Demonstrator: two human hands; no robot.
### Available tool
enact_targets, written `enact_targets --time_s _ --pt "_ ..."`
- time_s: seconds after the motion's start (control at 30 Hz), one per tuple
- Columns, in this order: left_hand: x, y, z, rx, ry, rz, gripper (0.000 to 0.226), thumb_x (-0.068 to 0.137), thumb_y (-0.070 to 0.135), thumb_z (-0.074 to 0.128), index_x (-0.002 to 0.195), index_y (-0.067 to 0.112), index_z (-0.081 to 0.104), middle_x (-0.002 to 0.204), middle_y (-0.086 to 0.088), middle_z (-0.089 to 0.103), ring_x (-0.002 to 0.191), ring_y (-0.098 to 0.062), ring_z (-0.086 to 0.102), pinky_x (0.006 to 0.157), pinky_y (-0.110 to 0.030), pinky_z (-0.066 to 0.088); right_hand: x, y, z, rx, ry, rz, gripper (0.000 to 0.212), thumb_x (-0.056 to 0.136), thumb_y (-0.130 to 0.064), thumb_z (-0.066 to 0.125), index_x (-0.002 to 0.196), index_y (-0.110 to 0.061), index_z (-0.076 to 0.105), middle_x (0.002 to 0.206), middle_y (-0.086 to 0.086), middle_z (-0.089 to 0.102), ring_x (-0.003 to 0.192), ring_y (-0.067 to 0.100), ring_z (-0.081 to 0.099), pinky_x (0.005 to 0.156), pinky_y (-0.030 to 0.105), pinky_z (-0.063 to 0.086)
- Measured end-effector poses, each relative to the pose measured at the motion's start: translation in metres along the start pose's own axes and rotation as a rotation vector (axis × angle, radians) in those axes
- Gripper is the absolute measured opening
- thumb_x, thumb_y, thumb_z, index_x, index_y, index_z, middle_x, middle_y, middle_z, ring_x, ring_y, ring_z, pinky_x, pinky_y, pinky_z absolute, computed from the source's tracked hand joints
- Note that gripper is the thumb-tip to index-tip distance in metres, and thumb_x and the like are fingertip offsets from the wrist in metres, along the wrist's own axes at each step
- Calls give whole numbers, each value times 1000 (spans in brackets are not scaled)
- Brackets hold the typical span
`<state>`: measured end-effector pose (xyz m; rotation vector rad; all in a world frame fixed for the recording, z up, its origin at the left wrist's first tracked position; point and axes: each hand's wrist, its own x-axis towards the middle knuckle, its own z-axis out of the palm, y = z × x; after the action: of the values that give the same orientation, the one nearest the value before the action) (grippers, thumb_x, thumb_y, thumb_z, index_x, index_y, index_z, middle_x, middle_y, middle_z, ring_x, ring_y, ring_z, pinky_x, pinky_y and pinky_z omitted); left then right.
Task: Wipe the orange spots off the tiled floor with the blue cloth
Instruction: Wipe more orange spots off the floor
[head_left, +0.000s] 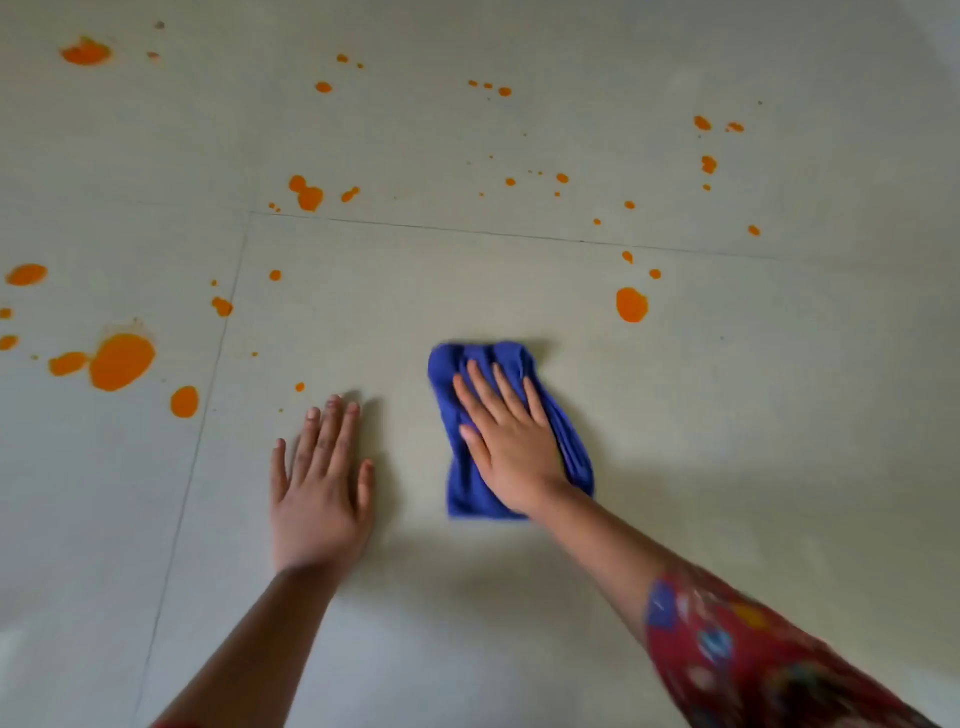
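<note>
A folded blue cloth (467, 488) lies on the pale tiled floor (727, 441) near the middle of the view. My right hand (506, 441) presses flat on the cloth with straight fingers pointing away from me. My left hand (319, 483) rests flat on the bare tile to the left of the cloth, fingers straight. Several orange spots are scattered beyond and beside the hands: a large blot (122, 361) at the left, an oval spot (631, 304) just beyond the cloth to the right, a double blot (307, 195) farther out.
Thin grout lines cross the floor, one running across beyond the cloth (519, 235) and one running down the left (208, 395). Small orange specks dot the far tiles. A red patterned sleeve (753, 654) covers my right forearm.
</note>
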<state>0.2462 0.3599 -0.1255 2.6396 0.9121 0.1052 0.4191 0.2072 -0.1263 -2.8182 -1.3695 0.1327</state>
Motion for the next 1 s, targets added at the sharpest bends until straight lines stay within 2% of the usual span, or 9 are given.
enact_targets --time_s 0.07,0.2,0.27,0.4,0.53,0.7,0.77,0.9,1.0 --pt "2 -2 2 4 2 3 63 93 40 29 154 27 19 161 9 15 149 -10 9 120 -40 7 -17 29 1 10 3 -76 53 101 -41 22 153 -28 25 160 -8 20 147 12 20 118 42 17" --pt "3 -2 4 13 5 23 62 94 40 28 154 28 18 161 10 14 149 -9 7 120 -40 9 44 69 -8 49 50 342 63 95 -48 7 153 -29 21 161 -10 14 148 15 19 119 43 12" --pt "4 -2 3 6 1 30 62 94 39 29 154 26 17 161 9 14 149 -9 7 120 -41 10 81 37 -13 87 46 378 69 90 -50 0 154 -30 18 162 -9 11 149 17 14 119 45 6" --pt "2 -7 1 -22 29 30 62 94 33 30 153 17 21 160 4 22 148 -12 15 120 -38 11 27 -34 -3 -3 -28 -202 57 99 -45 19 154 -30 21 162 -5 14 149 20 17 119 47 10" --pt "2 -7 3 -38 24 34 63 94 27 33 154 17 18 160 4 21 148 -10 12 119 -35 9 -15 39 -7 -99 -67 -696 53 102 -47 19 154 -34 12 161 -7 15 149 19 15 119 46 9" --pt "0 -8 -2 -95 -14 45 63 95 28 29 155 20 11 161 8 10 149 -8 2 121 -32 3 83 33 -12 -24 26 55 59 96 -49 8 153 -34 15 161 -8 21 147 22 22 117 49 10" --pt "0 -14 -8 -161 -53 80 65 94 30 28 155 22 8 161 10 6 149 -7 -1 120 -28 2 96 -18 -8 26 19 104 66 91 -50 5 153 -33 17 162 -9 14 149 22 13 118 51 5" --pt "-17 -43 -39 -47 -197 200 66 92 37 24 153 27 1 160 12 2 148 -7 1 119 -29 7 30 -82 -2 33 -19 -249 58 98 -45 21 153 -28 25 162 -5 17 149 24 17 119 52 11" --pt "-44 -84 -82 154 -329 305 69 93 43 25 154 27 -3 161 9 4 148 -11 7 118 -29 6 -41 -52 -5 36 -68 -600 57 99 -45 32 153 -30 22 162 -7 15 150 20 14 119 49 10"
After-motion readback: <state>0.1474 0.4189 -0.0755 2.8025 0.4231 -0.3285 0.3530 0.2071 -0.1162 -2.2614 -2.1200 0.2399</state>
